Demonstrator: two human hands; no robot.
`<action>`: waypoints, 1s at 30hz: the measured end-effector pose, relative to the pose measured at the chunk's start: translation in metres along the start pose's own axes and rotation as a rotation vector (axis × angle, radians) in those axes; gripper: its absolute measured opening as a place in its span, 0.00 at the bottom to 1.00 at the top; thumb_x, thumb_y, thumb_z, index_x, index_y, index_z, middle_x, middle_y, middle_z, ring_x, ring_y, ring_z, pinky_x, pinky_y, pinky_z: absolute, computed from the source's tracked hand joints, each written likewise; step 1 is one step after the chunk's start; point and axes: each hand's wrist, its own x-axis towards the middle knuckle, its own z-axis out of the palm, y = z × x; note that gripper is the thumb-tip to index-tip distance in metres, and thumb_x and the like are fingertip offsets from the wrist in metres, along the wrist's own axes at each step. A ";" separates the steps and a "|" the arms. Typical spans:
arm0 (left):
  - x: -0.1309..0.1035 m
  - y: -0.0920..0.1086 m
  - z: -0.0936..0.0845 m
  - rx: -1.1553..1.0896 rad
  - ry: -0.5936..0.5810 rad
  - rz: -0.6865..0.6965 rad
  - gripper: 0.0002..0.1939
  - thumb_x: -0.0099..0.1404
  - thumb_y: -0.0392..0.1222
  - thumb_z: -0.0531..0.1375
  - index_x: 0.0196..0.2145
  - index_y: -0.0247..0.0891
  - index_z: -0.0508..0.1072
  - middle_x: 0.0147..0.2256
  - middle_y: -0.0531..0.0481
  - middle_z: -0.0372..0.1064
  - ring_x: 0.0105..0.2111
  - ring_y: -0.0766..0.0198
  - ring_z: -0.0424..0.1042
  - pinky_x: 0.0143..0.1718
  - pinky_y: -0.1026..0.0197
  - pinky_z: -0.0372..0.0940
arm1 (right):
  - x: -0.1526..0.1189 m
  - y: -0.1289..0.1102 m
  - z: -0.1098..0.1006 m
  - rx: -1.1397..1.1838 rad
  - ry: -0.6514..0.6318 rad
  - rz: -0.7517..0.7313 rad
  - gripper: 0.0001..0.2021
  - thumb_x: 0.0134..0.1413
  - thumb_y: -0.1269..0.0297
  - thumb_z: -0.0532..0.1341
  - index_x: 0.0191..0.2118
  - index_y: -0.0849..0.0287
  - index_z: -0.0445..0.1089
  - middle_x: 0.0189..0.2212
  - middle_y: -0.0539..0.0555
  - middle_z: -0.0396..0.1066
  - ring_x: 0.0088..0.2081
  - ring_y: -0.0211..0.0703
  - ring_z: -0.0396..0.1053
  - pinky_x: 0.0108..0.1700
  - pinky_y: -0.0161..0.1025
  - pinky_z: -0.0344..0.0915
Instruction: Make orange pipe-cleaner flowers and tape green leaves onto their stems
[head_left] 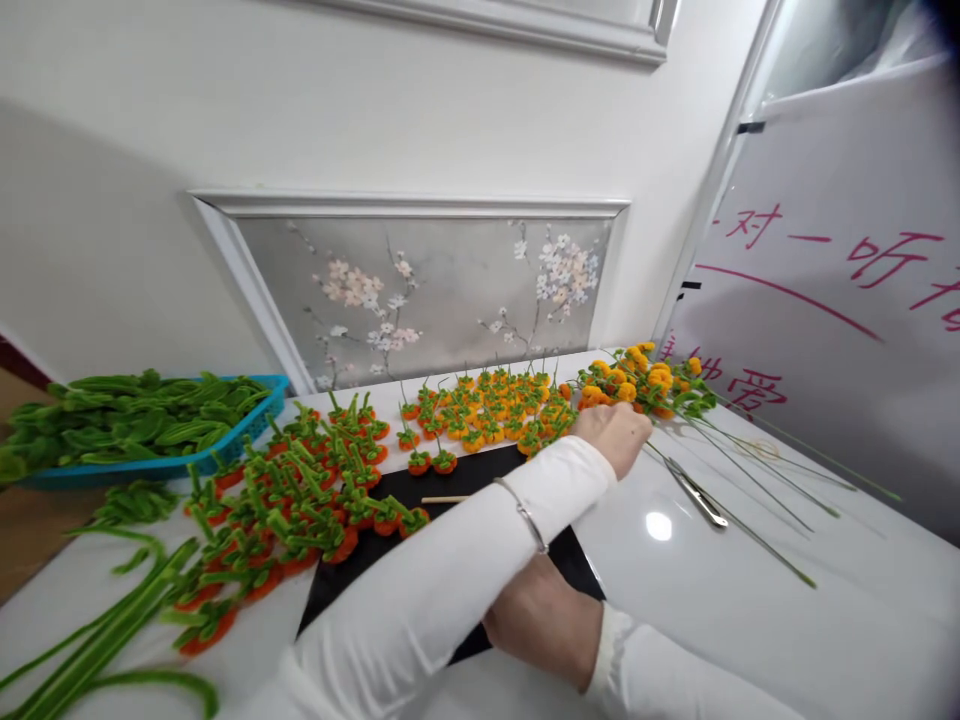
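Observation:
My left hand [616,436] reaches across to the right, its fingers curled down at a bunch of orange-yellow fuzzy flowers with green leaves [660,380]. Its fingertips and whatever they grip are hidden. Beneath the left sleeve, my right hand [544,620] is over the black mat [337,590]; the forearm covers its fingers. Small yellow persimmon-like pieces with green tops and thin wires [491,410] stand close to the left wrist. Larger orange-red ones with fuzzy green stalks [300,500] crowd the table to the left.
A blue basket [259,420] of fuzzy green leaves stands at the far left. Loose green pipe cleaners [105,640] lie in front of it. Metal tweezers or snips [697,495] rest beside long stems at right. A thin stick [444,499] lies on the mat. A wall closes the back.

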 end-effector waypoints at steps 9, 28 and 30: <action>-0.106 -0.155 -0.083 -0.023 -0.107 -0.145 0.14 0.61 0.40 0.57 0.43 0.42 0.76 0.41 0.50 0.78 0.40 0.59 0.74 0.42 0.64 0.64 | 0.014 -0.003 -0.025 0.115 -0.075 0.036 0.04 0.58 0.69 0.54 0.33 0.57 0.65 0.28 0.49 0.69 0.30 0.38 0.63 0.35 0.39 0.46; -0.138 -0.176 -0.022 -0.114 -0.082 -0.224 0.13 0.58 0.48 0.57 0.31 0.38 0.77 0.26 0.49 0.74 0.28 0.61 0.71 0.30 0.65 0.59 | 0.013 -0.005 -0.025 0.133 -0.131 0.057 0.04 0.59 0.70 0.54 0.34 0.57 0.64 0.30 0.49 0.68 0.33 0.38 0.64 0.38 0.38 0.46; -0.136 -0.179 -0.020 -0.123 -0.078 -0.210 0.11 0.59 0.45 0.56 0.28 0.39 0.77 0.25 0.50 0.74 0.28 0.61 0.71 0.31 0.65 0.59 | 0.013 -0.005 -0.026 0.128 -0.136 0.055 0.04 0.59 0.70 0.54 0.34 0.58 0.65 0.29 0.49 0.68 0.33 0.37 0.64 0.38 0.38 0.46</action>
